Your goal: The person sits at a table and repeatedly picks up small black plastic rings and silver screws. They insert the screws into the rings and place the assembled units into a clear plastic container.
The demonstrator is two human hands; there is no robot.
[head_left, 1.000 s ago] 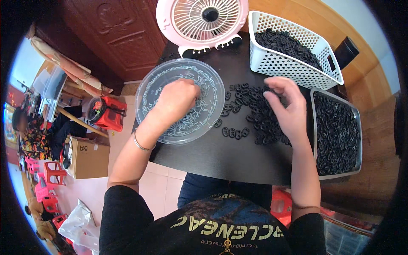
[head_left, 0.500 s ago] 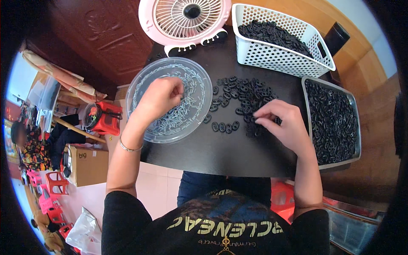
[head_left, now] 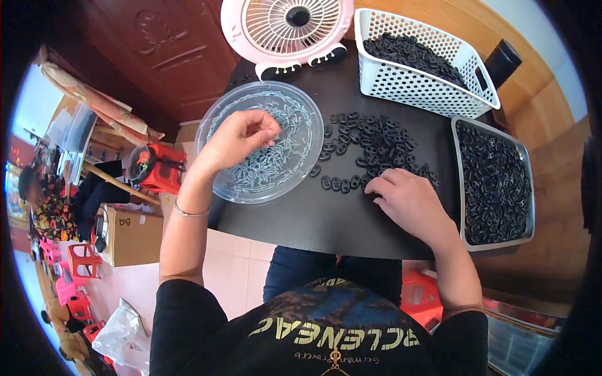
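My left hand [head_left: 246,139] hovers over a round clear plastic tub [head_left: 315,147] filled with small silvery metal pins [head_left: 266,168]. Its thumb and fingertips are pinched together, and whatever is between them is too small to name. My right hand [head_left: 409,202] is low over the dark table, fingers curled, its fingertips at the right end of a short row of black oval two-holed pieces [head_left: 336,184]. They press on the last piece there, partly hidden by the fingers. Behind that hand lies a loose heap of the same black pieces [head_left: 379,141].
A grey metal tray [head_left: 463,232] of black pieces stands at the right. Farther back are a white perforated basket [head_left: 407,100] with more pieces, a black cylinder [head_left: 503,62] and a pink fan [head_left: 235,31]. The near table edge [head_left: 326,254] borders my lap. Another person sits far left.
My right hand has come from the heap toward me, down to the end of the row, which has gained a piece. My left hand stays over the tub, still pinched. The whole view has shifted slightly.
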